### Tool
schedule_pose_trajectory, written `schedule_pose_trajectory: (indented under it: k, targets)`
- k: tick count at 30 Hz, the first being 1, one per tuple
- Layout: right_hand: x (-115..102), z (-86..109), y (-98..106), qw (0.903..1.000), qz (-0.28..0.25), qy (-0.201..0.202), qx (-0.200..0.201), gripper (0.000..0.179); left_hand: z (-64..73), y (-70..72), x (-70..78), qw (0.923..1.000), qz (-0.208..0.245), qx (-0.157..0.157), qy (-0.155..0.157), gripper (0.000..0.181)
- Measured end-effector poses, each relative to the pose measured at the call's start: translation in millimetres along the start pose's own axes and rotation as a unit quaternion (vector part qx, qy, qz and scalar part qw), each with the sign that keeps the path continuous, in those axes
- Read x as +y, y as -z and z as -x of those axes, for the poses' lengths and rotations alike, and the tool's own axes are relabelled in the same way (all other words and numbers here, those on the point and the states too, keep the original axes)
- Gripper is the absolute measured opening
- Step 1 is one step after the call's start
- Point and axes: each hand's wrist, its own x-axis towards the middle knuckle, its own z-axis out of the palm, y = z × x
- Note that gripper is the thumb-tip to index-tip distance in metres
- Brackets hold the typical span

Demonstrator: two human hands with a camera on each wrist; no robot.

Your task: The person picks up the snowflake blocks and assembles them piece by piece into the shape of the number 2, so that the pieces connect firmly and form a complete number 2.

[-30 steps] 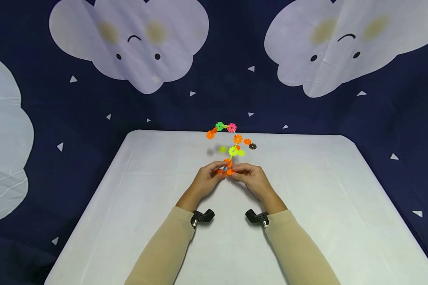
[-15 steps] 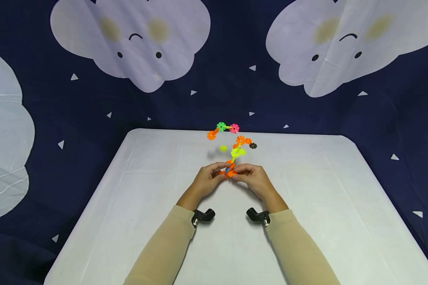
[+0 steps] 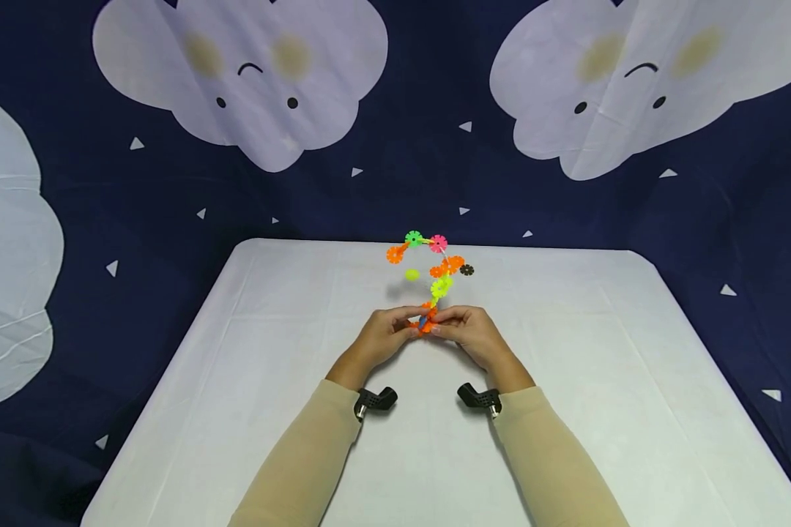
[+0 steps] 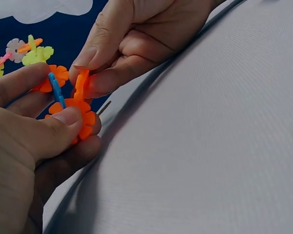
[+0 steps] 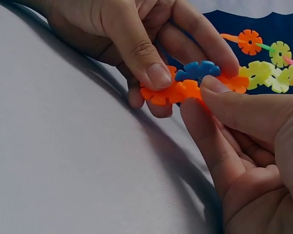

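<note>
A chain of flower-shaped interlocking discs stretches away from both hands in the head view, with green [image 3: 413, 238], pink [image 3: 438, 244] and yellow [image 3: 440, 287] discs along it. At its near end, my left hand [image 3: 379, 338] pinches an orange disc [image 4: 89, 119] between thumb and fingers. A blue disc [image 4: 56, 90] slots into this end and stands on edge by the left fingertips. My right hand [image 3: 472, 335] pinches another orange disc [image 4: 80, 85], edge-on in the left wrist view, right against the first one. Fingers partly hide the joints between these discs.
A yellow-green disc [image 3: 411, 275] and a black disc [image 3: 466, 270] lie apart on the white table [image 3: 567, 380], beyond the hands. Behind the table's far edge hangs a dark blue cloth [image 3: 428, 154] with clouds. Each wrist wears a black camera mount [image 3: 377, 400].
The chain's far part has swung a little to the right and toward me, and its discs have turned. Both hands stay almost in place, still gripping its near end.
</note>
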Motion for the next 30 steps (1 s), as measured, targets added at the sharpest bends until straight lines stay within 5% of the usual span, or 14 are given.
schedule_pose_trajectory:
  k: [12, 19, 24, 27, 30]
  targets:
    - [-2, 2.1, -2, 0.9997, 0.01, -0.02, -0.007, 0.018, 1.2, -0.3, 0.2, 0.9997, 0.012, -0.002, -0.023, 0.042]
    - [-2, 0.7, -4, 0.9998, -0.012, 0.003, -0.012, 0.024, 0.8, -0.8, -2.7, 0.9978, 0.065, -0.012, -0.003, 0.046]
    - [-5, -2.9, 1, 0.9995, -0.02, 0.013, 0.021, 0.031, 0.5, -0.4, -2.5, 0.9944, 0.092, 0.039, 0.034, 0.053]
    - [-8, -6.4, 4, 0.995, 0.043, 0.006, 0.09, 0.029, -1.2, -0.4, -3.5, 0.9891, 0.104, 0.086, 0.058, 0.052]
    - [-10, -13.9, 6, 0.9809, 0.136, -0.002, 0.139, 0.029, -2.5, -0.2, -4.2, 0.9821, 0.116, 0.131, 0.07, 0.051]
